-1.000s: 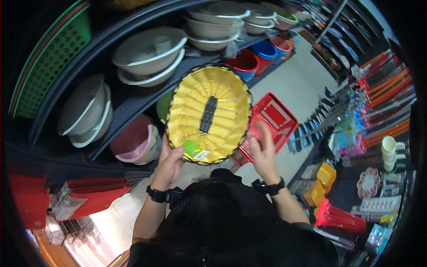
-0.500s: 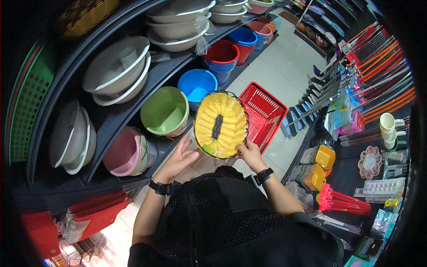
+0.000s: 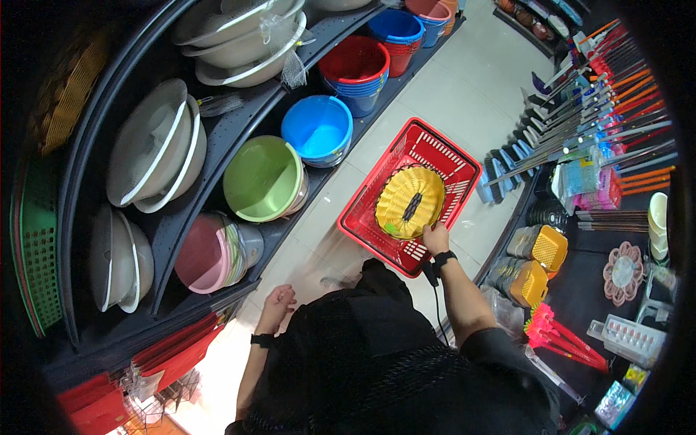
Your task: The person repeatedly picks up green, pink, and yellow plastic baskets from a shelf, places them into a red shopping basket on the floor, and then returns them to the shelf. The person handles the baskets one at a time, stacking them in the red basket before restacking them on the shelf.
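Setting the yellow woven basket [image 3: 410,200] down inside the red shopping basket [image 3: 360,214] looks like the step in hand. My right hand [image 3: 436,238] pinches the yellow rim on my side; can't tell if the piece touches the red basket's bottom. My left hand [image 3: 278,299], empty, hangs left of the red basket, nearer me. Next move calls for steady seating, then loosening. 1 green label [image 3: 391,228] on the weave: unreadable. No legible brand.

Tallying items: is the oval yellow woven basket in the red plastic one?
Seemingly in: yellow basket shows within red basket, its edge in right hand; whether resting, cannot tell.
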Available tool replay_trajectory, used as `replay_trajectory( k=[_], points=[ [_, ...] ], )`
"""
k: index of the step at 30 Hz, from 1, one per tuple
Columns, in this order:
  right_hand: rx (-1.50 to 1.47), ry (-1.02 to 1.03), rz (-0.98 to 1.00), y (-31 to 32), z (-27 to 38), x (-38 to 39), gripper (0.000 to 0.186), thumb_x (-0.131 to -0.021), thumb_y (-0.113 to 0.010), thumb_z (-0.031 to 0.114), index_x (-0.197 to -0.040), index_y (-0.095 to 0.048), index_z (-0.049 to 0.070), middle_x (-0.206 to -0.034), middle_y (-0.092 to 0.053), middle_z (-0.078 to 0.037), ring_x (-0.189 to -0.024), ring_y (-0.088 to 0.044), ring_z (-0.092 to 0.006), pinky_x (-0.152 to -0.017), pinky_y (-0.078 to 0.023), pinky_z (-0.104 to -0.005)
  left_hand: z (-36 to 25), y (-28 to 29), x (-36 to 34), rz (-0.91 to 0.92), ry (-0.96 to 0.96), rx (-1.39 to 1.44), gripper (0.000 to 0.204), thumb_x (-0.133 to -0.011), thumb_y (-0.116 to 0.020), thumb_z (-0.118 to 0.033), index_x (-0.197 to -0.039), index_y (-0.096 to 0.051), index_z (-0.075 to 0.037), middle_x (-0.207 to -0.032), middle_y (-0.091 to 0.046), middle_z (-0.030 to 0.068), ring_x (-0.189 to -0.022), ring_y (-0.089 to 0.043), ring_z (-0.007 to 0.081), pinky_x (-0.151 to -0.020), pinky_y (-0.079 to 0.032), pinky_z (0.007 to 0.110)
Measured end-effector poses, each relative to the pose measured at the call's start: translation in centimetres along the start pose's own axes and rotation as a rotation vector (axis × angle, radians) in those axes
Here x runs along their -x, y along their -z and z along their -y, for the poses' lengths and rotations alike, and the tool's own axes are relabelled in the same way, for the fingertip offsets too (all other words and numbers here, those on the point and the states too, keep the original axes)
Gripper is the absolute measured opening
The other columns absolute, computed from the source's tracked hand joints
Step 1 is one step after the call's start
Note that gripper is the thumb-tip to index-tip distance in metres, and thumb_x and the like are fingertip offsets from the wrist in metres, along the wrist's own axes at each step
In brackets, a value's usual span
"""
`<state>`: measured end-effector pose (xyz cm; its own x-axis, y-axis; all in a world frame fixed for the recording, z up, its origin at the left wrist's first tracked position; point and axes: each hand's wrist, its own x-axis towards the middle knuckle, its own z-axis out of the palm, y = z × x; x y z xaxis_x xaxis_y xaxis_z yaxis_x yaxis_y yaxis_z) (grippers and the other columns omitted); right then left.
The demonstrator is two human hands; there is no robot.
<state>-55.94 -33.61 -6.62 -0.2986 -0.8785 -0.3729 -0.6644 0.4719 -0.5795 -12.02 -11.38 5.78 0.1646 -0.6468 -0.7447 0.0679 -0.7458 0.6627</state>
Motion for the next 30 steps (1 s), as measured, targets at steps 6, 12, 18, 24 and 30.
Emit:
replay_trajectory(
  k=[6, 12, 18, 24, 30],
  points=[
    [0.065, -0.168, 0.032, -4.7, -1.6, -4.4, 0.046, -0.089, -0.067, 0.032, -0.110, -0.067, -0.008, -0.106, -0.071, -0.034, -0.104, -0.069, -0.0479, -0.093, -0.054, -0.0530, 5.7, -1.9, 0.3, 0.106, 0.012, -0.024, 0.044, -0.107, -0.057, -0.034, -0.136, -0.058, -0.002, -0.124, -0.067, 0.0107, -0.113, -0.063, 0.0216, -0.101, -0.047, 0.033],
    [-0.240, -0.323, 0.137, -12.3, -10.3, -8.6, 0.055, -0.089, -0.069, 0.029, -0.124, -0.056, -0.010, -0.117, -0.068, -0.033, -0.111, -0.068, -0.0454, -0.099, -0.053, -0.0493, 3.7, -2.5, 0.3, 0.087, 0.219, 0.116, 0.047, -0.107, -0.052, -0.038, -0.136, -0.058, -0.001, -0.126, -0.066, 0.0127, -0.119, -0.060, 0.0230, -0.107, -0.043, 0.034],
    [-0.157, -0.234, 0.147, -10.1, -4.9, -6.8, 0.068, -0.086, -0.067, 0.019, -0.138, -0.035, -0.011, -0.131, -0.062, -0.033, -0.123, -0.062, -0.0431, -0.105, -0.049, -0.0449, 1.7, -4.2, 1.8, 0.040, 0.128, -0.051, 0.047, -0.107, -0.051, -0.037, -0.137, -0.058, -0.001, -0.122, -0.066, 0.0104, -0.114, -0.061, 0.0222, -0.102, -0.047, 0.033],
    [0.435, 0.201, 0.478, -10.2, -5.7, -7.3, 0.037, -0.087, -0.064, 0.035, -0.112, -0.075, 0.010, -0.118, -0.074, -0.016, -0.104, -0.070, -0.0360, -0.089, -0.056, -0.0451, 3.8, -4.4, 1.3, 0.071, -0.064, -0.087, 0.039, -0.108, -0.051, -0.028, -0.134, -0.059, -0.001, -0.117, -0.067, 0.0072, -0.110, -0.063, 0.0191, -0.098, -0.049, 0.032],
    [0.145, 0.226, 0.339, -12.3, -9.0, -7.8, 0.042, -0.091, -0.063, 0.036, -0.117, -0.074, 0.005, -0.111, -0.074, -0.024, -0.106, -0.070, -0.0401, -0.092, -0.056, -0.0478, 6.0, -3.2, -1.9, 0.057, 0.140, 0.359, 0.028, -0.107, -0.053, -0.023, -0.120, -0.066, -0.002, -0.115, -0.067, 0.0065, -0.109, -0.063, 0.0190, -0.100, -0.047, 0.031]
  ],
)
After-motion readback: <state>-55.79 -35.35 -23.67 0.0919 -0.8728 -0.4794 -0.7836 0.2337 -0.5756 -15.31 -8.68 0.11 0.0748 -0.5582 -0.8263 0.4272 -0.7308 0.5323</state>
